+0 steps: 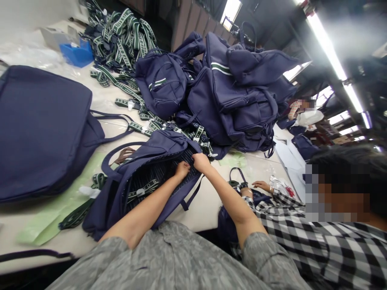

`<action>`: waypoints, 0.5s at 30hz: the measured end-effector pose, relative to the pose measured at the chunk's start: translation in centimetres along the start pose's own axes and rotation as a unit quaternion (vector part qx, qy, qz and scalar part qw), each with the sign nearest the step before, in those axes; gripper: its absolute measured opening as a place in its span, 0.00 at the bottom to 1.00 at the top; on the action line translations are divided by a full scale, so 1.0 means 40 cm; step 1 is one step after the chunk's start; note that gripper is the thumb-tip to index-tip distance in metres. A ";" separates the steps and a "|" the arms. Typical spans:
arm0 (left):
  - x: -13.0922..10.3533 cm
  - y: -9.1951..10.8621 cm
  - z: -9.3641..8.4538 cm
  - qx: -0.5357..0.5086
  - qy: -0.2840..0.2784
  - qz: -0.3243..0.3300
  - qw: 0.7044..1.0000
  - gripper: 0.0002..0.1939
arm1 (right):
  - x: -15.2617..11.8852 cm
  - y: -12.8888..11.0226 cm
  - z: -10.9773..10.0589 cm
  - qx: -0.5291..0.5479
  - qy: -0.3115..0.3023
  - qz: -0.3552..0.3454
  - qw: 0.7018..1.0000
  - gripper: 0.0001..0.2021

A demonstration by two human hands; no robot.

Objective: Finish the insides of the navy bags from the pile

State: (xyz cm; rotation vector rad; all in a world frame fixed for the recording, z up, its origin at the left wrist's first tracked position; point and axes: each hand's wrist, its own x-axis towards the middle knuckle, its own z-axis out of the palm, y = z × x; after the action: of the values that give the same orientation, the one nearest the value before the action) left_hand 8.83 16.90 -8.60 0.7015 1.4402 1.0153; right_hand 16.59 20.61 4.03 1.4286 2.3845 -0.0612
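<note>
In front of me a navy duffel-style bag lies with its long opening spread, its dark printed lining showing. My right hand is closed on the bag's edge at the far right end of the opening. Just left of it, my left hand reaches into the opening, its fingers pinched at the lining; any small thing between them is hidden. A green and white lettered strap with a white clip lies inside the bag. Another dark green strap hangs off the bag's left side.
Navy bags are heaped at the back, beside a tangle of lettered straps and a blue bin. A large navy bag stands at left, near green paper. Close on my right, a co-worker in a checked shirt handles another bag.
</note>
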 end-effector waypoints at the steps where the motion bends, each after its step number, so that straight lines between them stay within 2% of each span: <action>1: -0.001 -0.001 0.003 -0.003 0.005 -0.004 1.000 0.08 | 0.000 -0.003 0.002 -0.007 -0.003 -0.002 1.000 0.14; 6: -0.003 0.005 0.009 -0.005 0.011 -0.031 0.999 0.08 | 0.004 -0.021 0.013 -0.031 -0.016 -0.025 0.999 0.10; 15: -0.006 0.023 0.004 0.011 -0.018 -0.117 0.993 0.11 | 0.015 -0.025 0.023 -0.053 -0.009 -0.022 0.998 0.10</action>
State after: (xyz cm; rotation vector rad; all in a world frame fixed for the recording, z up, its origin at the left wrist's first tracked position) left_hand 8.91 17.11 -7.68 0.5487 1.4664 0.8023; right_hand 15.75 20.43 2.83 1.3217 2.3675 0.0419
